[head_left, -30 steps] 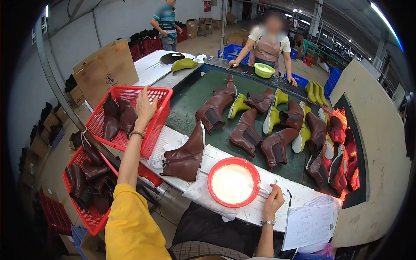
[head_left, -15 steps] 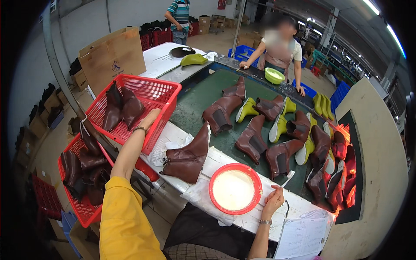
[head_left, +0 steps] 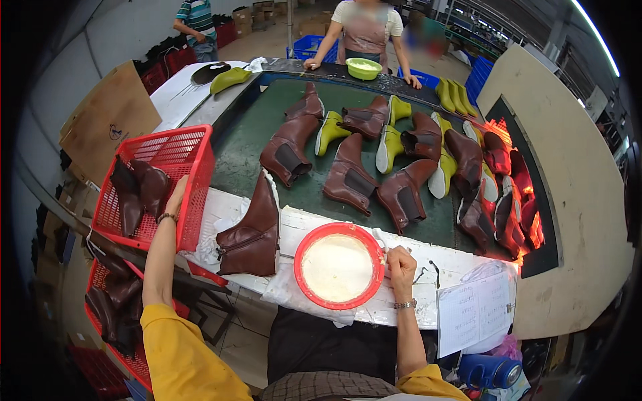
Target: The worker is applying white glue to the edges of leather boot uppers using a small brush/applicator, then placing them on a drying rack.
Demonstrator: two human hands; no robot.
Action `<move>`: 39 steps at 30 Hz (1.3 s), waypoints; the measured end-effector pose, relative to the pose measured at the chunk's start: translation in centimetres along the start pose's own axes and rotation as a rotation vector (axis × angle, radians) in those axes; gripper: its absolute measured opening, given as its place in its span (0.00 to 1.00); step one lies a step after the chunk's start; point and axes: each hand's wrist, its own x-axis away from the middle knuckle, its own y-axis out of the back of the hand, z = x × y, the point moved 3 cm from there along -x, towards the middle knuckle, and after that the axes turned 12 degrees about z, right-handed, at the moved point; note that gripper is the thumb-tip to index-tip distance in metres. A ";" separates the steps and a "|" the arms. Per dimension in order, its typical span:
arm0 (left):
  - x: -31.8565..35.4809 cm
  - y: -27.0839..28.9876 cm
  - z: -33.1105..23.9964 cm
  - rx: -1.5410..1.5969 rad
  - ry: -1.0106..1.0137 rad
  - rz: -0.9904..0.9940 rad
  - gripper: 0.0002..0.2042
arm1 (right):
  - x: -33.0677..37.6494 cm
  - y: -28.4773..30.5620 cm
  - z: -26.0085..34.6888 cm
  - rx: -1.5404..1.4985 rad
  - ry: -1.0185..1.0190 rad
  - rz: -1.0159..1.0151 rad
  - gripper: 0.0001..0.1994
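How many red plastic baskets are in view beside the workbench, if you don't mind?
2: an upper red basket holding brown boots, which the left hand reaches into, and a lower red basket beneath it. Others may be hidden.

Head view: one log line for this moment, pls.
left hand: reaching into red basket, near brown boots | right hand: resting beside red bowl | boot: on bench

Factory hall, ceiling strip light [head_left: 597, 37].
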 end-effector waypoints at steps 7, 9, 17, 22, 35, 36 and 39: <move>-2.2 2.5 3.1 -0.075 0.000 0.069 0.21 | -0.3 -0.4 0.7 -0.043 0.021 0.034 0.15; -1.8 2.4 2.4 -0.219 -0.095 0.038 0.21 | -0.3 -0.3 0.5 -0.124 -0.034 0.022 0.17; -0.3 -0.6 -2.5 -0.094 0.198 -0.022 0.19 | -0.4 -0.3 0.5 -0.085 -0.051 -0.038 0.20; 0.5 -1.5 -4.1 -0.052 0.209 -0.050 0.20 | -0.4 -0.1 0.1 -0.094 -0.105 -0.050 0.20; -0.9 0.4 0.0 0.065 0.205 0.063 0.18 | -0.1 0.0 -1.1 -0.162 -0.172 -0.138 0.07; -1.1 0.6 0.1 -0.051 0.164 0.065 0.17 | -0.1 0.0 -1.1 -0.148 -0.205 -0.146 0.07; -0.8 0.4 -0.4 -0.080 0.209 0.015 0.16 | -0.1 -0.1 -0.9 -0.144 -0.187 -0.138 0.07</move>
